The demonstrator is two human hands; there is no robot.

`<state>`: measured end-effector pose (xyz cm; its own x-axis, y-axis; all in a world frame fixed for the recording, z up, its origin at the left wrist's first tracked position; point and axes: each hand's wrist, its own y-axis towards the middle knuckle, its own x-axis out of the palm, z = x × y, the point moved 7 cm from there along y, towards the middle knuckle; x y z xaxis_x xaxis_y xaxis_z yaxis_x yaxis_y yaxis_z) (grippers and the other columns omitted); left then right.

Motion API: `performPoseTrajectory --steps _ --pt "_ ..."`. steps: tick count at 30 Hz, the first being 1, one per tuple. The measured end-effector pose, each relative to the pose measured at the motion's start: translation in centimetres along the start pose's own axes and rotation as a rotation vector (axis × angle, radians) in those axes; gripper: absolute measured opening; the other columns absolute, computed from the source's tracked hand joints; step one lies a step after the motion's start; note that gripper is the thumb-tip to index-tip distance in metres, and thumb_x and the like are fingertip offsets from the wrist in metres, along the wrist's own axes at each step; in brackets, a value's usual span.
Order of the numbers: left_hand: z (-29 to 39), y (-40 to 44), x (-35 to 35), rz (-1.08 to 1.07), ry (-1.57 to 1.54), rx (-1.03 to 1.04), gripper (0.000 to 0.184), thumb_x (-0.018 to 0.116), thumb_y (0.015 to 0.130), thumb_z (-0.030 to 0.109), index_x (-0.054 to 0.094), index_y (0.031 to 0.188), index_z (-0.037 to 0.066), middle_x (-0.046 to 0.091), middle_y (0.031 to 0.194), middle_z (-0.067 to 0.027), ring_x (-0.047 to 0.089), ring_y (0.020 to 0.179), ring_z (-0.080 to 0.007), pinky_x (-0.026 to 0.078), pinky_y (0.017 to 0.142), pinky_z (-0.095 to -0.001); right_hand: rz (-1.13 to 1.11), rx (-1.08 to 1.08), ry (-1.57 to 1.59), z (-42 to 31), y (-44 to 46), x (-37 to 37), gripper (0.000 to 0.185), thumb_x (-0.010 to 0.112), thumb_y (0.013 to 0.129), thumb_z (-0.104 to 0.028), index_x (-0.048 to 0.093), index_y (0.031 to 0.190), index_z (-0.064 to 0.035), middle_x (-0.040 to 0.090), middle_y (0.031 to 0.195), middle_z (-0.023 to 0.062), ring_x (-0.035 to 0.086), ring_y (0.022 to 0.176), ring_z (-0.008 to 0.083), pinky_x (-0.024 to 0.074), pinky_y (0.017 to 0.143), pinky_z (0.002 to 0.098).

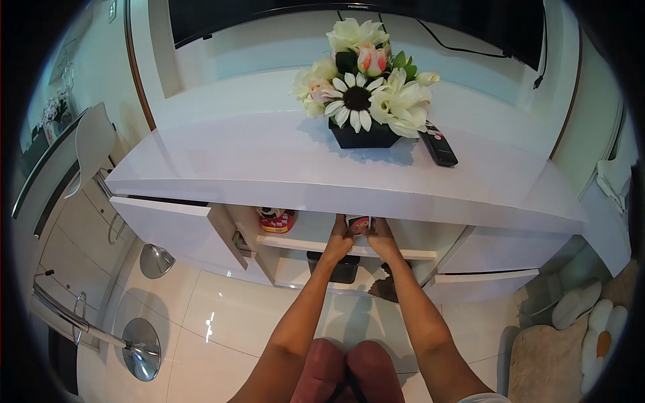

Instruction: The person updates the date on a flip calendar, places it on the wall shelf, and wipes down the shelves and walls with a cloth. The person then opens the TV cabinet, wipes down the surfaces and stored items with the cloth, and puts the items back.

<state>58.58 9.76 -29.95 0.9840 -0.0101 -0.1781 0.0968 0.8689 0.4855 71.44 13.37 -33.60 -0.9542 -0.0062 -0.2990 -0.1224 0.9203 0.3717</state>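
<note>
Both my hands are at the upper shelf (pixel 316 236) of the white cabinet, just below the overhanging top. Between them is a small box with a red and white face (pixel 359 225). My left hand (pixel 340 236) grips its left side, and my right hand (pixel 379 238) grips its right side. To the left on the same shelf sits a red and yellow item (pixel 277 220). Below my hands, a black container (pixel 344 269) stands in the lower compartment, with a dark brown object (pixel 385 287) to its right.
The white cabinet top (pixel 235 158) bears a flower arrangement (pixel 366 101) and a black remote (pixel 439 145). A cabinet door (pixel 175 228) stands open at the left. A television (pixel 430 27) hangs above. A stool base (pixel 141 349) stands at the lower left.
</note>
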Motion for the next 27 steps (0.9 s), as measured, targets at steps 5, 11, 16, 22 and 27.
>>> performPoseTrajectory --steps 5,11,16,22,27 --pt "0.2 0.1 0.0 -0.014 -0.076 0.03 0.074 0.052 0.081 -0.005 0.009 0.142 0.001 0.024 0.143 -0.0216 0.029 0.13 -0.0267 0.028 0.104 -0.032 0.029 0.119 0.013 -3.1 -1.8 0.6 0.063 0.053 0.081 0.008 0.024 0.136 -0.0007 0.049 0.12 0.0184 0.051 0.109 0.0239 0.0403 0.091 0.0306" --pt "-2.9 0.9 0.2 -0.173 0.019 -0.15 0.08 0.053 0.079 -0.007 0.005 0.142 -0.001 0.029 0.139 -0.0199 0.04 0.121 -0.0227 0.037 0.097 -0.0318 0.106 -0.087 -0.12 -4.7 -2.1 0.8 0.059 0.051 0.086 -0.003 0.022 0.137 0.0027 0.039 0.129 0.0296 0.042 0.118 0.0432 0.0361 0.097 0.0395" --pt "-3.4 0.2 -0.2 -0.087 -0.059 -0.096 0.077 0.052 0.08 -0.007 0.005 0.14 -0.005 0.043 0.126 -0.0211 0.051 0.106 -0.0221 0.044 0.085 -0.0271 0.138 -0.168 -0.193 -6.1 -2.4 0.7 0.057 0.05 0.087 -0.001 0.022 0.137 0.0023 0.039 0.129 0.0299 0.042 0.117 0.0442 0.0376 0.095 0.0392" --pt "-4.0 0.3 -0.4 -0.129 0.024 -0.084 0.071 0.055 0.079 -0.005 0.015 0.138 -0.006 0.049 0.114 -0.0172 0.053 0.091 -0.0194 0.044 0.079 -0.0257 0.199 -0.148 -0.307 -4.5 -2.6 1.0 0.051 0.055 0.085 -0.003 0.033 0.131 0.0009 0.046 0.119 0.0285 0.047 0.108 0.0425 0.0421 0.087 0.0436" --pt "-1.3 0.3 -1.2 -0.054 0.103 -0.056 0.061 0.058 0.078 -0.002 0.029 0.132 -0.002 0.051 0.109 -0.0144 0.049 0.082 -0.0189 0.043 0.072 -0.0275 0.253 -0.021 -0.23 -3.5 -2.2 0.4 0.03 0.058 0.084 -0.006 0.052 0.112 0.0 0.057 0.102 0.0234 0.057 0.089 0.0383 0.0461 0.076 0.0419"
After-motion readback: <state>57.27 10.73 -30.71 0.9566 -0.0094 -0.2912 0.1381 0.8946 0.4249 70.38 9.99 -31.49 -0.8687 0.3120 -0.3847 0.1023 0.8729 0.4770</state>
